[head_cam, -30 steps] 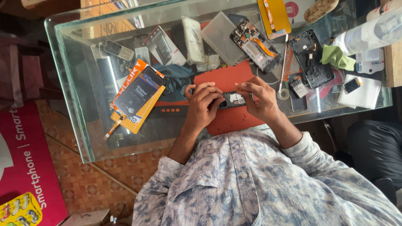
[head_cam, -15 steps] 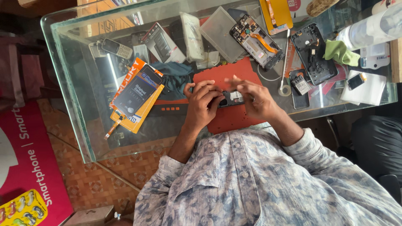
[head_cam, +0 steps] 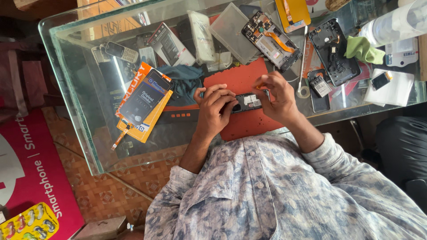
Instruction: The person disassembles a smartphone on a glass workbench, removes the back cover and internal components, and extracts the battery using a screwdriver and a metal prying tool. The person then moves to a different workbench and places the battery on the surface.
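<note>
- Red work mat [head_cam: 240, 80] lies on a glass table [head_cam: 75, 71]; a small opened phone [head_cam: 248, 102], back cover off and board exposed, sits at the mat's centre between both hands.
- Left hand [head_cam: 213, 111]: fingers curled narrow around the phone's 9 o'clock end, bracing it on the mat.
- Right hand [head_cam: 278, 95]: fingers pinched narrow over the phone's 3 o'clock end. Whether a small part or tool sits in that pinch cannot be determined; only a hint of orange shows at the fingertips.
- Progress, as judged: the phone is already opened and its internals are laid bare, so disassembly is done at least in part. Nothing indicates closure; the work appears mid-course, with reassembly outstanding.
- At 12 o'clock of the hands: a larger opened smartphone [head_cam: 271, 40] with an orange flex cable, and a grey plastic case [head_cam: 231, 31] beside it.
- At 2 o'clock: a black rear housing [head_cam: 333, 51], a green cloth [head_cam: 362, 49], and a small black component [head_cam: 320, 86] near a metal tool [head_cam: 303, 62].
- At 9 o'clock: an orange retail package [head_cam: 142, 102] holding a black screen part; beyond it a keypad phone [head_cam: 118, 52].
- Hidden or unclear: the phone's middle is partly covered by fingers; items under the glass blur with reflections; the table's far edge and a white bottle [head_cam: 396, 22] are cut off by the frame.
</note>
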